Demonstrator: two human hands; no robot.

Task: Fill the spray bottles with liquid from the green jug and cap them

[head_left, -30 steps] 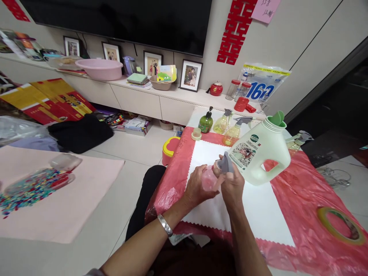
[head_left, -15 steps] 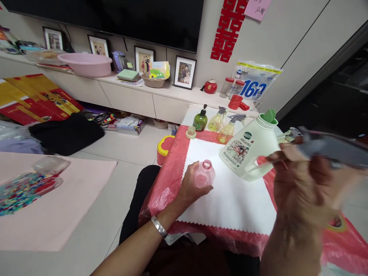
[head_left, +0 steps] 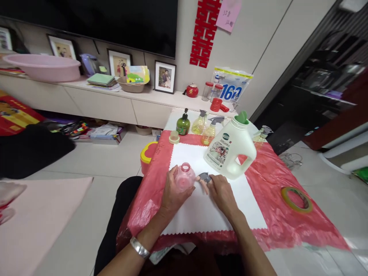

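Note:
My left hand (head_left: 174, 191) is wrapped around a pink see-through bottle (head_left: 184, 178), which stands upright with its neck uncapped. Just right of it, my right hand (head_left: 222, 191) grips a grey and pink trigger spray head (head_left: 204, 178) by the fingers, low over the white cloth (head_left: 201, 214). The spray head is apart from the bottle's neck. Behind my right hand stands a large pale green jug (head_left: 230, 147) with a handle and a green spout (head_left: 241, 117). A pale, cup-like cap (head_left: 174, 137) sits at the cloth's far left corner.
A green pump bottle (head_left: 183, 123) and spray bottles (head_left: 208, 132) line the far side; another spray bottle (head_left: 261, 135) stands behind the jug. A tape roll (head_left: 296, 199) lies on the red plastic cover (head_left: 276, 168). A yellow-topped stool (head_left: 148, 151) is at the table's left.
My right hand has come down and left from near the camera, bringing the spray head beside the pink bottle. My left hand still holds the bottle. The view has turned rightward.

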